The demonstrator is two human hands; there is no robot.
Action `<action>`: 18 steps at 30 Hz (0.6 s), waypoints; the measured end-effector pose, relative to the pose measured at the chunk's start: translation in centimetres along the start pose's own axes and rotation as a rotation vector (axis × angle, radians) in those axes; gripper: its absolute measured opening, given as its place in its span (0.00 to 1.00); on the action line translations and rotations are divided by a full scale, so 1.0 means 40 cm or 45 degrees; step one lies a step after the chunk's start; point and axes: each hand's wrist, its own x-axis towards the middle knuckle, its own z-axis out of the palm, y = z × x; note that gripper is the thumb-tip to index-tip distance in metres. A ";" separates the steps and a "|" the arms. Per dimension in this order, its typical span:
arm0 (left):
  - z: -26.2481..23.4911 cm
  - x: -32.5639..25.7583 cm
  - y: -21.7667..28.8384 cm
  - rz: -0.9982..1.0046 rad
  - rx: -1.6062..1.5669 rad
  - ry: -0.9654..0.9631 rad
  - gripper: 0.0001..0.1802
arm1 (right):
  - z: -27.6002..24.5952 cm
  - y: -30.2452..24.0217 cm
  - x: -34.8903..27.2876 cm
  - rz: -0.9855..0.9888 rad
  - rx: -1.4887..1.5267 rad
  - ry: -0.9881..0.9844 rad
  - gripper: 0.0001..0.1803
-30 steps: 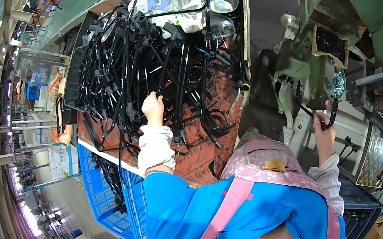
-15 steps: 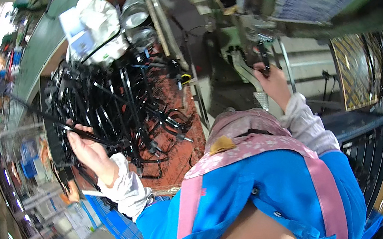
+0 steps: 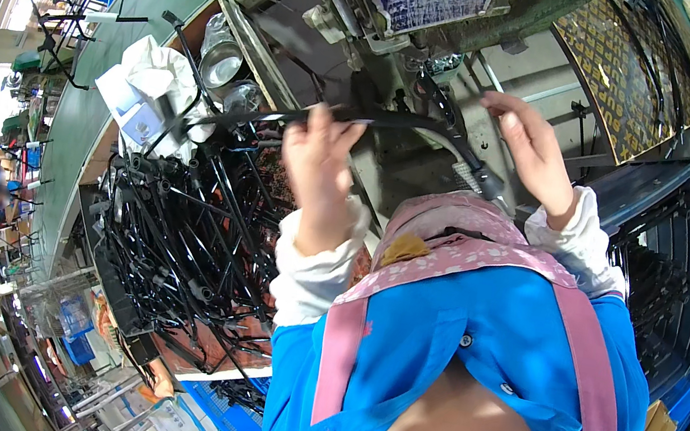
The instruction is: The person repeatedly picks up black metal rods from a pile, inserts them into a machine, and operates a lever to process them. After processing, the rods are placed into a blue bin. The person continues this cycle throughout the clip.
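Observation:
My left hand (image 3: 317,162), slightly blurred, is closed on a long, thin, bent black tube (image 3: 409,124). The tube runs sideways across the front of a green machine (image 3: 522,9), and its thicker black end (image 3: 487,184) lies near my apron. Beyond that end, my right hand (image 3: 537,151) hovers with fingers extended and nothing in them. A dark lever-like part (image 3: 441,95) of the machine stands between my hands, partly hidden behind the tube. To the left lies a large tangled heap of black tubes (image 3: 187,245) with dark end fittings.
The heap sits on a reddish board (image 3: 197,350). Behind it are a white bag (image 3: 155,73) and a metal bowl (image 3: 221,65). A patterned panel (image 3: 610,77) carries dark strips at the far right, above a dark crate (image 3: 671,267). Another person's hand (image 3: 159,380) shows at lower left.
My left hand has swung right from over the heap, bringing the black tube in front of the machine. My right hand has come away from the dark machine part and opened.

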 end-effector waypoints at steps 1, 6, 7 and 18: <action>0.009 0.012 -0.043 -0.063 0.025 0.020 0.07 | 0.002 -0.045 0.009 -0.122 -0.186 -0.143 0.21; 0.081 0.029 -0.144 -0.296 0.146 -0.217 0.09 | 0.056 -0.035 0.015 -0.078 -0.367 -0.251 0.17; 0.071 0.046 -0.146 -0.321 0.182 -0.269 0.09 | 0.054 -0.034 0.014 0.000 -0.332 -0.252 0.16; 0.046 0.260 -0.114 -0.111 0.213 -0.241 0.06 | 0.064 -0.037 0.039 0.310 -0.167 -0.096 0.16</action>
